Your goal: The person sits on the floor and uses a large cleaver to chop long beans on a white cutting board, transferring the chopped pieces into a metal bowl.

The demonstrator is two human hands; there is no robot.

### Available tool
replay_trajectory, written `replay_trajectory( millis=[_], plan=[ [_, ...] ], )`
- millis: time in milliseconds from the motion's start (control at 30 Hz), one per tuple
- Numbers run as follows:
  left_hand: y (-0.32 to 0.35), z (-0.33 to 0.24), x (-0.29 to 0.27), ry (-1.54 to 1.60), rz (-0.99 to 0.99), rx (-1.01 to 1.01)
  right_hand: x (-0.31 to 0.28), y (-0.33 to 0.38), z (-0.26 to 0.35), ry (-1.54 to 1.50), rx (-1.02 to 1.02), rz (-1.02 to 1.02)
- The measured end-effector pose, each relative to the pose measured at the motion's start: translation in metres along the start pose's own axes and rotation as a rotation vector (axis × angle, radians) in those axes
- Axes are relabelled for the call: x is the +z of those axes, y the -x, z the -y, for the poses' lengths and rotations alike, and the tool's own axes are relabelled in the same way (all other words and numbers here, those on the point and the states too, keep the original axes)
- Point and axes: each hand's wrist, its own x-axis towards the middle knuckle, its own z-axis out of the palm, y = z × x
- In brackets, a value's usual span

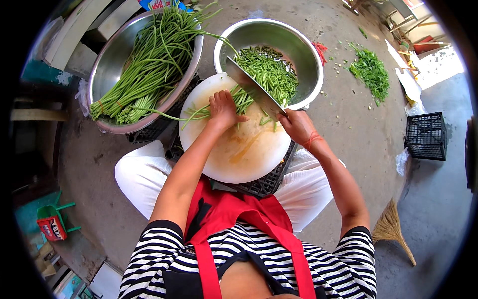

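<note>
A round white cutting board (249,162) lies between my knees, wet and stained in the middle. My left hand (225,110) is closed over a few long green stalks, which look like garlic scapes (199,113), and presses them to the board. In my right hand (298,125) is the handle of a cleaver (256,89), its wide blade slanting across the board's far edge. Cut green pieces (242,101) lie beside the blade. Just beyond, a steel basin (311,62) contains many chopped pieces (269,72). My left fingertips are partly hidden.
At the far left, a larger metal basin (95,89) is heaped with long uncut stalks (154,60). A black crate (264,185) supports the board. Leafy greens (371,74) lie on the concrete floor at right, with another black crate (426,135) and a straw broom (391,226) nearby.
</note>
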Motion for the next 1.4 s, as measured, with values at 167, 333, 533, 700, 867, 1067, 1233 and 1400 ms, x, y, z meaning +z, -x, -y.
replay_trajectory(
  millis=[167, 333, 533, 700, 867, 1067, 1233, 1400],
  plan=[
    [0.012, 0.020, 0.036, 0.006, -0.112, 0.104, 0.023, -0.007, 0.004, 0.152, 0.089, 0.140],
    [0.014, 0.015, 0.040, -0.112, -0.197, 0.113, 0.088, -0.068, 0.012, 0.092, 0.055, -0.009],
    [0.032, 0.024, 0.016, 0.036, -0.376, 0.167, 0.073, -0.051, 0.011, -0.194, 0.062, -0.115],
    [0.050, 0.031, 0.013, 0.023, -0.139, 0.064, 0.034, 0.011, 0.023, -0.044, 0.039, 0.040],
    [0.051, 0.036, 0.044, -0.128, -0.211, 0.098, 0.058, 0.003, 0.023, 0.156, 0.066, 0.172],
    [0.053, 0.033, 0.036, -0.063, -0.183, 0.113, 0.112, -0.059, 0.036, 0.041, 0.007, -0.059],
    [0.064, 0.043, 0.000, -0.039, -0.246, 0.151, 0.101, -0.038, 0.031, -0.328, 0.081, -0.143],
    [0.071, 0.061, 0.002, -0.083, -0.167, 0.163, 0.057, 0.026, 0.041, -0.158, 0.053, 0.024]
  ],
)
